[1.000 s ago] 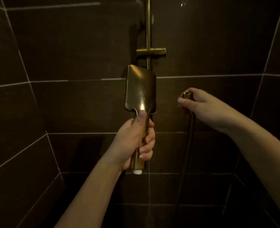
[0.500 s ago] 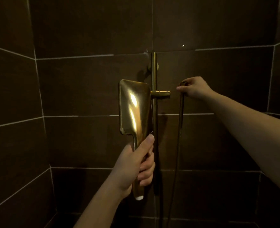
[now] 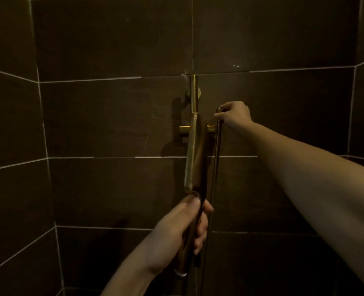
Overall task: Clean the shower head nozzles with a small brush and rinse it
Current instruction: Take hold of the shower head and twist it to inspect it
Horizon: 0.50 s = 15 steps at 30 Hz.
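A flat, rectangular gold shower head [image 3: 195,154] stands upright in front of the gold wall rail [image 3: 194,94], turned edge-on to me so its nozzle face is hidden. My left hand [image 3: 182,229] is wrapped around its handle, thumb up against the base of the head. My right hand [image 3: 234,115] reaches to the wall and pinches the loose upper end of the metal hose [image 3: 216,159], just right of the rail's cross-bracket [image 3: 184,129]. The hose hangs straight down past my left hand. No brush is in view.
Dark brown tiled walls with pale grout lines [image 3: 112,79] close in on the back, the left and the right. The light is dim. The rail's round wall mount [image 3: 198,92] sits near its top end.
The shower head has turned from showing its broad back to edge-on and now sits in front of the rail. The view has tilted upward. My right hand still holds the hose end.
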Available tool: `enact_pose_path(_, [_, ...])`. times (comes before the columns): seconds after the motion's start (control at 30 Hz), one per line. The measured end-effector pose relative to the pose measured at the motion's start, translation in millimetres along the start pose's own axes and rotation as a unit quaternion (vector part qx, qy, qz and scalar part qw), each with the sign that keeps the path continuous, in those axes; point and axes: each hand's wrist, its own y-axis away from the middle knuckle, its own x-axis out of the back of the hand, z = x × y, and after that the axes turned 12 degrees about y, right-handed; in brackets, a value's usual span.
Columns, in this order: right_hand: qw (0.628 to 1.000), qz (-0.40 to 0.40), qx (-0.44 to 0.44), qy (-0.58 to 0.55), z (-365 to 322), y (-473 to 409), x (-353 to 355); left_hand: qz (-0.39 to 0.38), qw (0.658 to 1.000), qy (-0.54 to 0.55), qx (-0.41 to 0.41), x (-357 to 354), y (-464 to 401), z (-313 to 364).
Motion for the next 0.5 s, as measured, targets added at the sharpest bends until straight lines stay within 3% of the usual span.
enact_pose_path(0.13, [1.0, -0.019, 0.023, -0.008, -1, -1, -8, 0.026, 0.997, -0.071, -0.004, -8, 2, -1])
enact_pose_path(0.33, [0.997, -0.072, 0.024, 0.0, -2, 0, -20, 0.082, 0.991, -0.049, -0.093, -14, -2, -2])
enact_pose_path(0.5, [0.999, -0.038, 0.017, -0.005, 7, 10, -29, 0.16, 0.974, -0.036, -0.156, -13, -3, -7])
